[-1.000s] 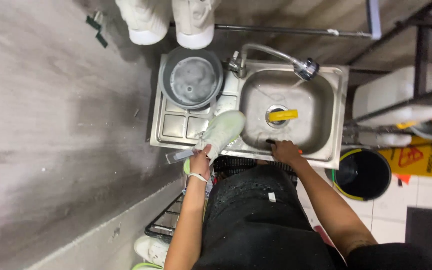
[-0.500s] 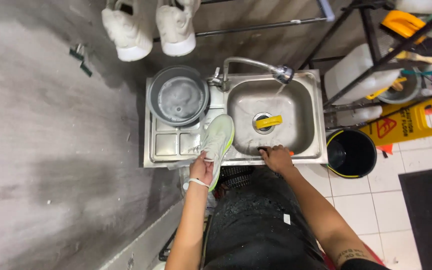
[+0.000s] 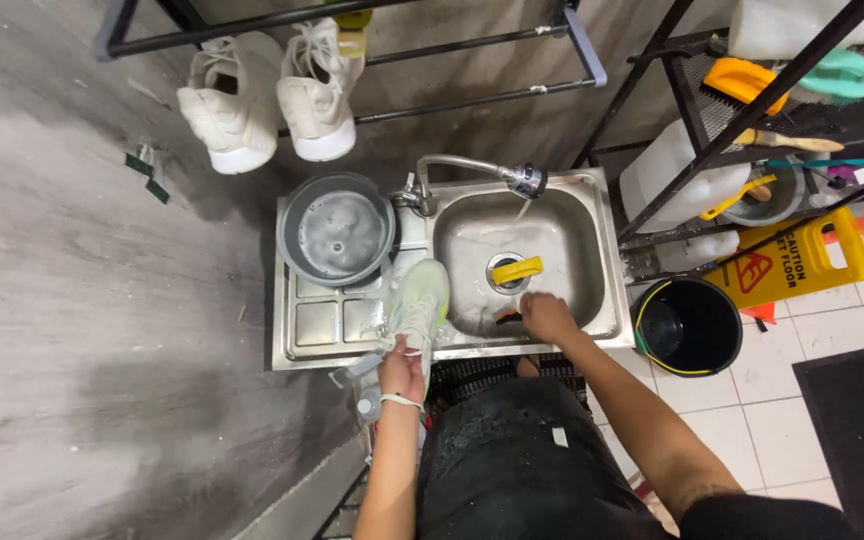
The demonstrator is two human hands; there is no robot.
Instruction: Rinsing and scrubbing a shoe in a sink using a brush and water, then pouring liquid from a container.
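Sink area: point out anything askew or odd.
A pale green sneaker lies across the edge of the steel sink, held by the left hand. A yellow object sits over the drain. The right hand reaches into the basin.

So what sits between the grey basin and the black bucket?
In the head view, the steel sink bowl lies between the grey basin and the black bucket, with a yellow piece over its drain.

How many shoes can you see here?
3: two white shoes hang on the rack above the sink, one pale green shoe in the left hand. Others may be hidden.
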